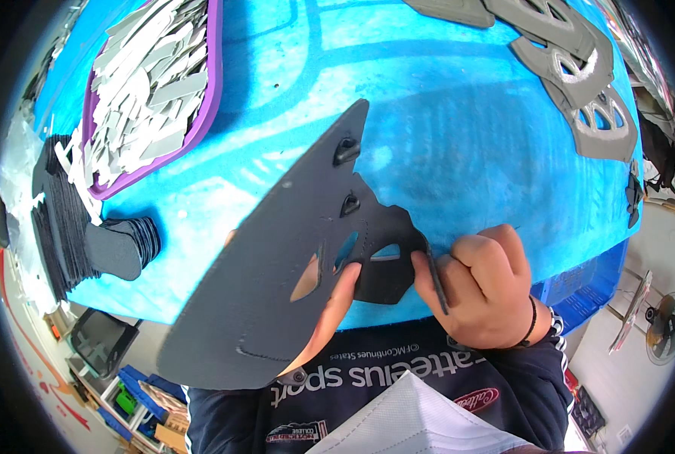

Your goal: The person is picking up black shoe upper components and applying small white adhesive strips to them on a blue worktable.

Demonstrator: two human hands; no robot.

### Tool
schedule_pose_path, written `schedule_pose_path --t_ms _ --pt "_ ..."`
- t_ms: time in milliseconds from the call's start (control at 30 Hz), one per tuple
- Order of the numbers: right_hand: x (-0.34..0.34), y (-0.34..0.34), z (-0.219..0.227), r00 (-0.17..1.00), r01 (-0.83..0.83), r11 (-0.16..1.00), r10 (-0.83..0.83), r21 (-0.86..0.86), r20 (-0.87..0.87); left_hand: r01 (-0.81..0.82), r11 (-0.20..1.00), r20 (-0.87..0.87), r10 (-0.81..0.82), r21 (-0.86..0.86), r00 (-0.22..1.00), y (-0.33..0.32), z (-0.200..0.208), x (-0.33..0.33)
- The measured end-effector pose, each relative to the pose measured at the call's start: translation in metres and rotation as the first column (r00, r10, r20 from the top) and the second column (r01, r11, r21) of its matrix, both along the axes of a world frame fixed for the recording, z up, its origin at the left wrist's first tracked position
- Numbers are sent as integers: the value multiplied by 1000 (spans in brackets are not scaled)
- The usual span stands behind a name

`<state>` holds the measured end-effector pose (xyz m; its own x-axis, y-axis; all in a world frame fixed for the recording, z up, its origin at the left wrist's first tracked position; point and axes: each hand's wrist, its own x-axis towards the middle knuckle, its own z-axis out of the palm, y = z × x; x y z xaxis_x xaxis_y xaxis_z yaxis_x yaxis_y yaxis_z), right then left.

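A large black flexible sheet piece [250, 280] is held up in front of me, tilted, with cut-out holes, two small raised loops and a stitched line. My left hand [330, 314] grips it near the holes, the thumb on the near face; most of its fingers are hidden behind the sheet. On the other side, my right hand [489, 291] is closed, pinching the piece's folded right edge between thumb and curled fingers.
A purple tray [215, 83] of white and grey strips stands at the far left. Stacked black rounded pieces [118, 253] lie nearer. Grey pieces with cut-outs [606, 125] overlap at the far right of the blue table [458, 98]. A blue crate [583, 280] sits below its right edge.
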<state>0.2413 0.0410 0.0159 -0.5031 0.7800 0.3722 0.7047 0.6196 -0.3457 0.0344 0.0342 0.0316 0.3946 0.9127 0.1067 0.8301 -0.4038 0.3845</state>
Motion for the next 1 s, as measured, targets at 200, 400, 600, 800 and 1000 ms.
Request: schedule_pose_path --t_ms 200,400,600,800,1000 --pt "10 0 4 950 -54 998 41 -35 -309 28 990 429 34 -136 903 -1 5 -12" --pt "4 0 11 733 -408 888 180 -212 -656 513 858 516 -452 29 728 18 -4 -26" --pt "11 -21 17 795 67 973 -186 -221 -577 198 935 84 -232 294 969 -17 24 -6" --pt "82 3 6 452 599 801 -334 4 -827 -26 965 -97 52 259 994 20 63 -58" --pt "90 16 -18 269 360 900 -351 -245 -897 -47 970 -162 88 239 983 116 44 -109"
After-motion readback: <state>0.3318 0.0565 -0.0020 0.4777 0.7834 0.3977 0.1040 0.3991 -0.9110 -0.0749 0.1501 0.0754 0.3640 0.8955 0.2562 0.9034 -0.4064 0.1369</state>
